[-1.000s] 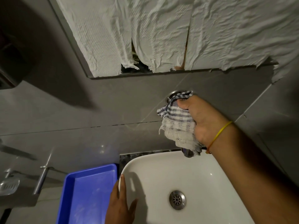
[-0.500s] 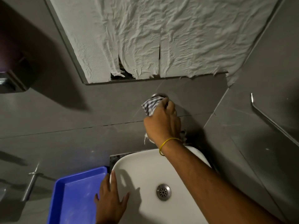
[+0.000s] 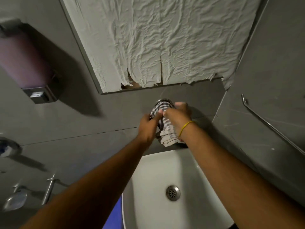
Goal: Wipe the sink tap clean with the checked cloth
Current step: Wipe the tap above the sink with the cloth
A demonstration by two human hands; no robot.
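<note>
A blue-and-white checked cloth is gripped by both hands against the grey tiled wall, above the white ceramic basin. The left hand is closed on the cloth's left side, the right hand, with a yellow band at its wrist, on the upper right. Only a round chrome tap flange is seen above the cloth; the remainder of the tap is covered.
</note>
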